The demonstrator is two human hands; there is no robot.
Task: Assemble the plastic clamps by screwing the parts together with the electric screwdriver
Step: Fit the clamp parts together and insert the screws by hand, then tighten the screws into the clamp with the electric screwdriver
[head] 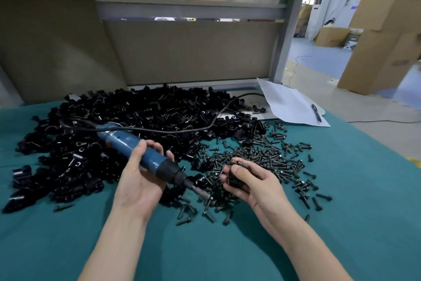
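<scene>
While the left hand [139,180] grips the screwdriver [136,146], the right hand [252,183] pinches a clamp [234,180]. The tip [201,191] should meet it squarely.

clamp part [234,181] mostly hidden in right hand [257,187], shape unclear

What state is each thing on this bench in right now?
electric screwdriver, gripped by left hand, tilted, bit toward the right hand
clamp piece, pinched in right hand
clamp parts, loose heap
screws, scattered loose
pen, lying on paper
</scene>
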